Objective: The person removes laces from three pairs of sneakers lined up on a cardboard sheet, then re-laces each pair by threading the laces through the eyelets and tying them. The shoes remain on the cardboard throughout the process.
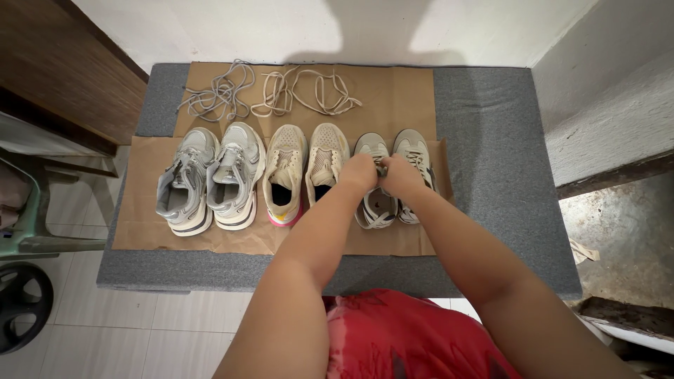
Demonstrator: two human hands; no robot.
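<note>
Several shoes stand in a row on brown cardboard. Both my hands meet over the grey-and-white sneaker second from the right. My left hand and my right hand pinch its lace near the tongue. Its partner sneaker sits just to the right. A cream pair with pink soles stands to the left, and a grey pair beyond it, all without laces. Loose laces lie at the back: a grey bundle and a beige bundle.
The cardboard lies on a grey felt-covered bench against a white wall. A wooden panel is at the left, a green chair frame and a black wheel lower left. A rough concrete ledge is at the right.
</note>
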